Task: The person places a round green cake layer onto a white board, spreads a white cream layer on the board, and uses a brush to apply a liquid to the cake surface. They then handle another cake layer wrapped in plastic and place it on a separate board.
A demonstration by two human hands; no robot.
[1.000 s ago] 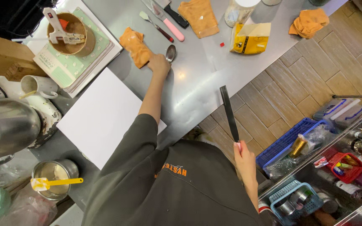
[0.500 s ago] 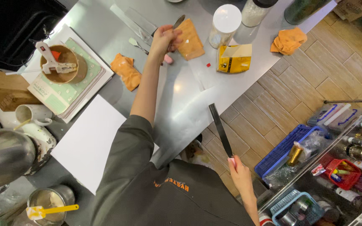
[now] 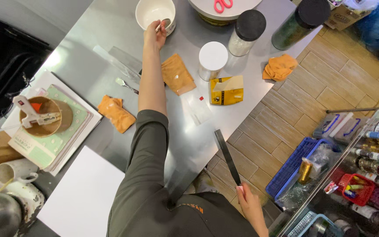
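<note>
My left hand (image 3: 155, 36) grips 1 spoon (image 3: 164, 24) at the far white bowl (image 3: 148, 14); right hand (image 3: 250, 205) clamps a dark blade (image 3: 227, 156); I'd tip gently inside the rim.

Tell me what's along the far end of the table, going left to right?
white bowl with the left hand holding a spoon at its rim → white-lidded tin → black-lidded jar → dark bottle

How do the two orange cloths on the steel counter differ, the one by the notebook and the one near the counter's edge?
The cloth by the notebook lies flatter and elongated; the edge cloth is bunched into a lump. The first is left of the person's outstretched arm, the second far to its right. Both are orange and untouched.
</note>
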